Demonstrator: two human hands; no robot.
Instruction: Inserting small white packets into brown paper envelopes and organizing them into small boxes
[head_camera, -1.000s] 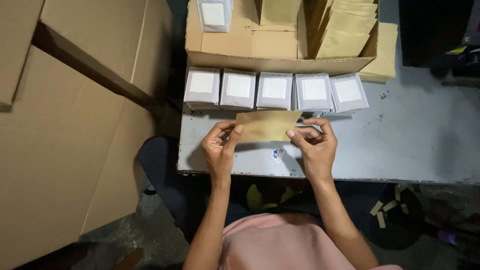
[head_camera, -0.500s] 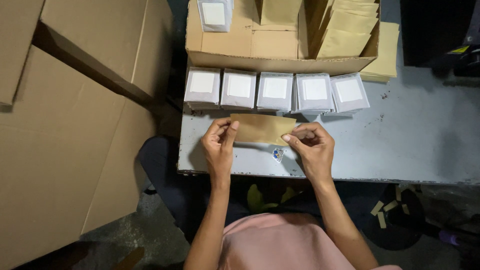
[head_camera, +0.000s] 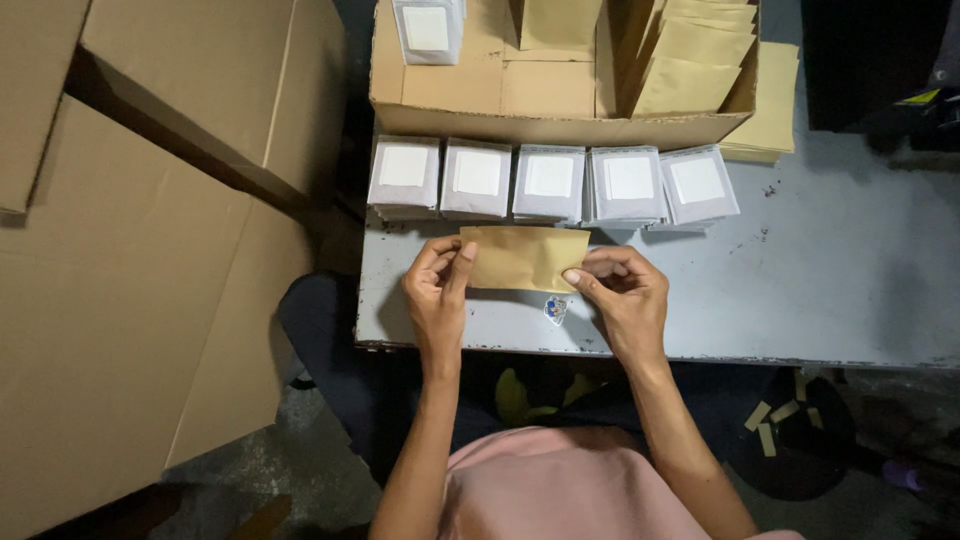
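Note:
A small brown paper envelope (head_camera: 525, 256) lies flat on the grey table (head_camera: 840, 290), held at both ends. My left hand (head_camera: 437, 290) pinches its left edge with thumb and fingers. My right hand (head_camera: 622, 295) presses its right edge with the thumb on top. Just beyond the envelope stands a row of several white packets (head_camera: 550, 183) with pale square labels.
An open cardboard box (head_camera: 560, 95) at the table's back holds more brown envelopes (head_camera: 700, 55) and a white packet (head_camera: 428, 30). Large flattened cardboard sheets (head_camera: 150, 250) stand to the left. A small sticker (head_camera: 556, 309) is on the table near the front edge.
The envelope has come down from slightly raised to flat on the table, and both hands have closed in on its ends.

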